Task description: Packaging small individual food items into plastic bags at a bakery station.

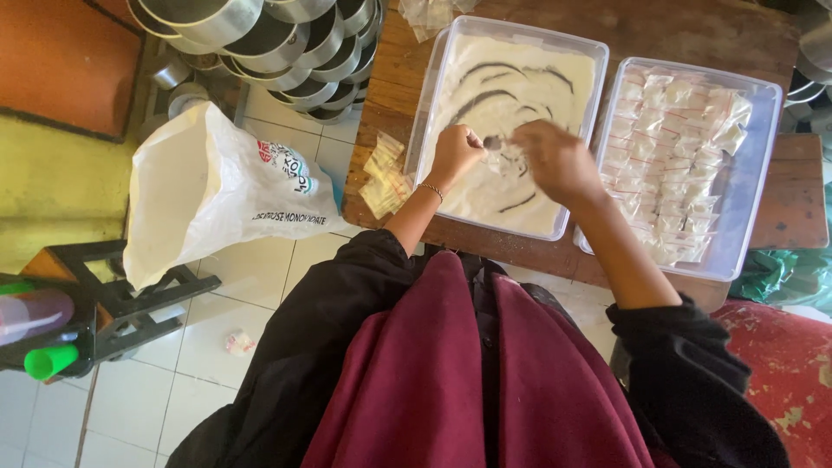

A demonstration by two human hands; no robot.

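Two hands are seen over a tub of white powder (485,186): left hand (455,152) pinches a small spoon (491,141); right hand (555,160) is blurred, grip unclear. Powder is judged loose, light, easily spilled; spoon is best held by its handle.

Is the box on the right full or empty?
Full: the clear box is packed with rows of small filled packets.

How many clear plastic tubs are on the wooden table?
2. One tub holds white powder, under both hands. The other tub, to its right, holds small filled packets.
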